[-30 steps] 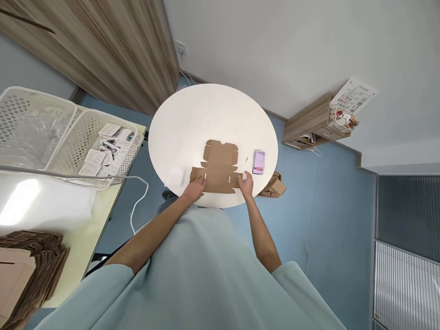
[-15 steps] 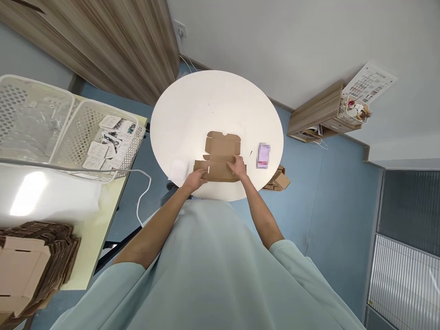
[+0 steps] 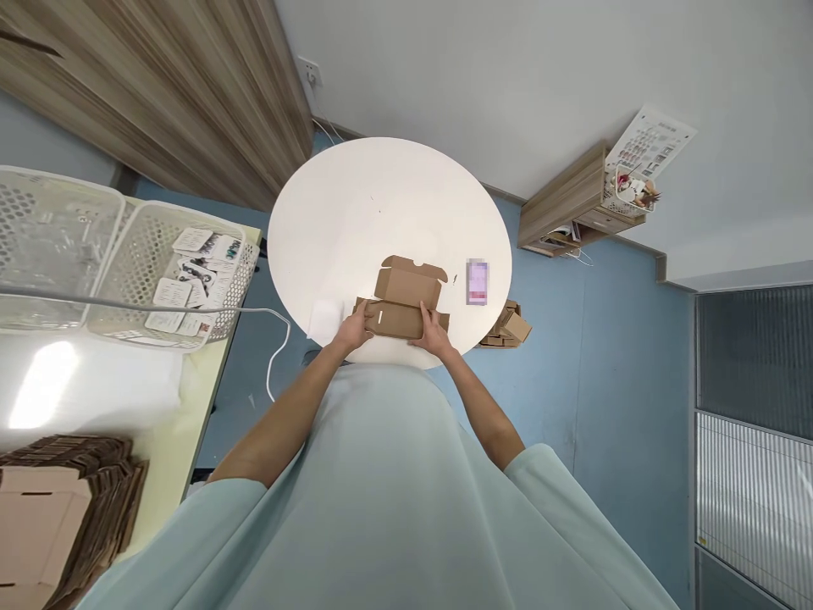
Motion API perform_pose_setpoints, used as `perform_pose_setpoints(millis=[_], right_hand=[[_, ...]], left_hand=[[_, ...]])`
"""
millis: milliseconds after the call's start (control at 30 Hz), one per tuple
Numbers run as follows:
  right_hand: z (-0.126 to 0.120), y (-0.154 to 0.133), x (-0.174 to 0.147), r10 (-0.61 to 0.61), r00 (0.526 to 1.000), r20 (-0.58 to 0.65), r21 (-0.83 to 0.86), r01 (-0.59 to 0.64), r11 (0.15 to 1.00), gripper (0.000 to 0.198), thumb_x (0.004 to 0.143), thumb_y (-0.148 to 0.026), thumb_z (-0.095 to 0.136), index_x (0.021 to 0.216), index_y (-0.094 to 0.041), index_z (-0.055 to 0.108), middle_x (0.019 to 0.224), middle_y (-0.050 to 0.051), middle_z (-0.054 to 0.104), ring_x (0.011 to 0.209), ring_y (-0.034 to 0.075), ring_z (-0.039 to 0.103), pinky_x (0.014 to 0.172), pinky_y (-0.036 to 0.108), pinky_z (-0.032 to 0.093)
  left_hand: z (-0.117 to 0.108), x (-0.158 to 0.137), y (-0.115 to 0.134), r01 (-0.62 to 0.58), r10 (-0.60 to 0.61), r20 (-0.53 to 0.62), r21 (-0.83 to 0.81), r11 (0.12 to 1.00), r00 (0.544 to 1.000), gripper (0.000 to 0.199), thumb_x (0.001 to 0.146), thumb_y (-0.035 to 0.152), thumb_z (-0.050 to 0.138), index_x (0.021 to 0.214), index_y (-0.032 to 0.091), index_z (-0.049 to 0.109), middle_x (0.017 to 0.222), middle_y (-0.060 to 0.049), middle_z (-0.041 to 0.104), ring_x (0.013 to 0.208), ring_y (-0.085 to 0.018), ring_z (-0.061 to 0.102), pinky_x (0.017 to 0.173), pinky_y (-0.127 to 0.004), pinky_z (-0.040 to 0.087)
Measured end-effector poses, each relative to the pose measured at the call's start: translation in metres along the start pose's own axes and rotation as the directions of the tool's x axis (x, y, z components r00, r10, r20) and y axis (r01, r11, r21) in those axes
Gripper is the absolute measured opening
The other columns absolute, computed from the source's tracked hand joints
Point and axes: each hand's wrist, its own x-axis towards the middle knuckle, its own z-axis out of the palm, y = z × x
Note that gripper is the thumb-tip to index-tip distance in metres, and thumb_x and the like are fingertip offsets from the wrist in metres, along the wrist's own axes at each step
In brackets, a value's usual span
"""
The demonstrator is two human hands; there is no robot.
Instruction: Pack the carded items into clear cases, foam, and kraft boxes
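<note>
A brown cardboard mailer box (image 3: 400,320), partly folded, lies near the front edge of the round white table (image 3: 356,203). Its lid panel with small side flaps tilts up on the far side. My left hand (image 3: 354,330) grips the box's left end, fingers over the flap there. At the right end, my right hand (image 3: 433,333) holds the near wall, with the thumb low at the front edge and a finger reaching over the panel. Beside my left hand sits a white stack (image 3: 325,319), partly covered. Right of the box rests a blurred purple-pink item (image 3: 477,281).
On the left side table (image 3: 184,407) stand white baskets, one holding printed cards (image 3: 190,284), and a stack of flat cardboard boxes (image 3: 69,508). A white cable (image 3: 279,339) hangs off its edge. Folded cardboard (image 3: 508,326) sits below the round table's right side.
The box's lid panel has tilted upward and its near part looks more folded. My right hand has moved down to the front edge. The camera view has shifted slightly.
</note>
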Motion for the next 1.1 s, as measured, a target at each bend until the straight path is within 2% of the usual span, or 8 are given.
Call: perform_pose_setpoints(millis=[167,300,400,500,600,667,900,1100], right_hand=[[0.000,-0.002,0.004,0.018,1.000,-0.022,-0.027,-0.019,0.999,0.143,0.077,-0.043,0.098,0.177,-0.038,-0.004,0.170,0.022,0.030,0.150,0.039,0.051,0.113,0.054,0.054],[-0.001,-0.003,0.005,0.022,1.000,-0.010,-0.035,-0.022,0.999,0.144,0.076,-0.045,0.099,0.177,-0.039,-0.004,0.173,0.023,0.025,0.151,0.039,0.051,0.113,0.054,0.054],[-0.001,-0.002,0.006,0.026,1.000,-0.006,-0.042,-0.026,0.999,0.143,0.077,-0.045,0.098,0.177,-0.041,-0.004,0.175,0.023,0.022,0.149,0.039,0.054,0.112,0.054,0.054],[0.000,0.000,0.006,0.025,1.000,-0.004,-0.052,-0.026,0.998,0.144,0.076,-0.047,0.098,0.177,-0.040,-0.004,0.175,0.023,0.023,0.147,0.039,0.056,0.112,0.054,0.055],[0.000,0.001,0.006,0.024,1.000,-0.002,-0.057,-0.024,0.998,0.142,0.077,-0.047,0.098,0.177,-0.040,-0.002,0.174,0.023,0.025,0.145,0.039,0.057,0.112,0.054,0.055],[-0.001,0.001,0.006,0.018,1.000,0.002,-0.054,-0.018,0.998,0.141,0.077,-0.047,0.098,0.177,-0.040,-0.001,0.175,0.023,0.025,0.145,0.039,0.057,0.112,0.054,0.055],[-0.002,0.001,0.006,0.006,1.000,0.014,-0.042,-0.005,0.999,0.140,0.077,-0.044,0.098,0.178,-0.040,0.001,0.175,0.022,0.025,0.142,0.038,0.060,0.110,0.052,0.056],[0.001,0.002,0.010,0.003,1.000,0.019,-0.079,-0.002,0.997,0.140,0.078,-0.038,0.098,0.178,-0.040,0.000,0.177,0.023,0.022,0.142,0.039,0.060,0.110,0.051,0.056]], left_hand=[[-0.008,0.005,0.010,-0.050,0.049,0.011,0.132,0.990,0.999,0.082,0.084,0.009,0.067,0.161,0.028,0.051,0.141,-0.008,0.075,0.132,-0.029,0.070,0.107,-0.036,0.055],[-0.009,0.006,0.027,-0.057,0.045,0.042,0.351,0.935,0.998,0.060,0.092,0.017,0.062,0.151,0.027,0.061,0.132,-0.012,0.074,0.123,-0.036,0.072,0.100,-0.042,0.058],[-0.009,0.001,0.035,-0.074,0.050,0.068,0.430,0.900,0.996,0.050,0.097,0.021,0.058,0.146,0.027,0.063,0.128,-0.014,0.072,0.117,-0.037,0.073,0.094,-0.044,0.059],[-0.009,-0.006,0.031,-0.066,0.071,0.005,0.418,0.906,0.997,0.051,0.100,0.019,0.051,0.149,0.029,0.060,0.131,-0.014,0.069,0.117,-0.035,0.072,0.092,-0.042,0.059],[-0.009,-0.012,0.021,0.086,-0.022,-0.169,0.376,0.923,0.985,0.049,0.102,0.027,0.051,0.151,0.023,0.055,0.141,-0.019,0.062,0.119,-0.037,0.071,0.092,-0.045,0.059],[-0.010,-0.013,0.014,0.183,-0.108,-0.228,0.343,0.921,0.968,0.047,0.103,0.035,0.053,0.147,0.018,0.057,0.144,-0.023,0.060,0.119,-0.039,0.070,0.093,-0.048,0.059],[-0.014,-0.003,0.004,0.274,-0.213,-0.255,0.233,0.933,0.943,0.036,0.099,0.040,0.062,0.128,0.020,0.067,0.140,-0.019,0.067,0.119,-0.037,0.071,0.096,-0.047,0.059],[-0.015,-0.005,0.007,0.296,-0.269,-0.137,0.245,0.923,0.953,0.019,0.095,0.036,0.065,0.100,0.021,0.074,0.110,-0.016,0.078,0.108,-0.038,0.075,0.085,-0.044,0.059]])
